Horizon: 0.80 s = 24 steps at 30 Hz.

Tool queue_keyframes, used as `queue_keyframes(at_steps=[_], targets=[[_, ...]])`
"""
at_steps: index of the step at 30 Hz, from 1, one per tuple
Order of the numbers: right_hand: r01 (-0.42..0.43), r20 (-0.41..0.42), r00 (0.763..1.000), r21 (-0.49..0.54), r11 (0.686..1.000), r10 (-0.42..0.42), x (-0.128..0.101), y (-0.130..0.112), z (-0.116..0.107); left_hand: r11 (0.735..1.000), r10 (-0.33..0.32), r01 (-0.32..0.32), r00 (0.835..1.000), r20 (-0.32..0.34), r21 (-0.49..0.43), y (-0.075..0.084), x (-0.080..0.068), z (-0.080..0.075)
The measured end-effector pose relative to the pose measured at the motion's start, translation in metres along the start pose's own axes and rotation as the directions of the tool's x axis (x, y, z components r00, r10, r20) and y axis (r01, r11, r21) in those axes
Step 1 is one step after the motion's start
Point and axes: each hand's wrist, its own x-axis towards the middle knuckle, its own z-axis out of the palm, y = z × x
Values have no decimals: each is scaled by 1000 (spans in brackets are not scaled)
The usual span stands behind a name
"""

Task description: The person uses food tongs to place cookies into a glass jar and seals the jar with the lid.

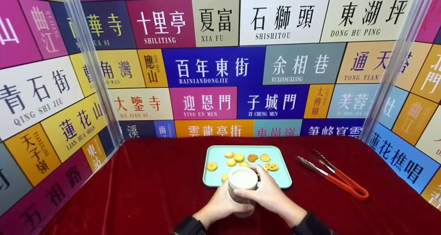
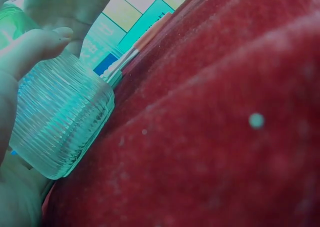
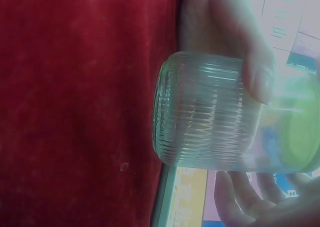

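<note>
A ribbed clear glass jar [image 1: 242, 190] with a pale lid [image 1: 243, 179] is held just above the red cloth, at the near edge of a teal tray [image 1: 215, 153]. My left hand [image 1: 220, 203] grips the jar's body from the left. My right hand [image 1: 268, 193] wraps its upper part and lid rim from the right. In the left wrist view the jar [image 2: 60, 122] is tilted, with my thumb [image 2: 35, 47] lying on it. The right wrist view shows the jar [image 3: 205, 112] empty, with a thumb [image 3: 252, 67] pressed on its side. Several small round cookies [image 1: 238, 157] lie on the tray.
Red-handled metal tongs [image 1: 336, 176] lie on the red tablecloth [image 1: 155, 186] right of the tray. Panels printed with colourful signs wall in the table on the left, back and right, with clear posts at the back corners.
</note>
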Motion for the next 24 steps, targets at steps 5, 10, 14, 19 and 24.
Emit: queue_keyframes(at_steps=[5, 10, 14, 19, 24], targets=[[16, 15, 1000, 17, 1000, -16, 0, 0, -3, 1000, -9, 9, 1000, 5, 3, -1, 1, -1], [14, 54, 998, 45, 999, -17, 2, 2, -8, 998, 5, -5, 1000, 0, 65, -2, 1, -2], [9, 126, 992, 99, 995, -22, 4, 5, -15, 997, 9, -10, 1000, 7, 81, -2, 0, -2], [-21, 184, 983, 136, 991, -5, 5, 7, -18, 999, 3, -3, 1000, 17, 39, -2, 0, -2], [-55, 162, 986, 125, 991, 35, 4, 1, -14, 999, 3, -3, 1000, 21, 34, -5, 1, -2]])
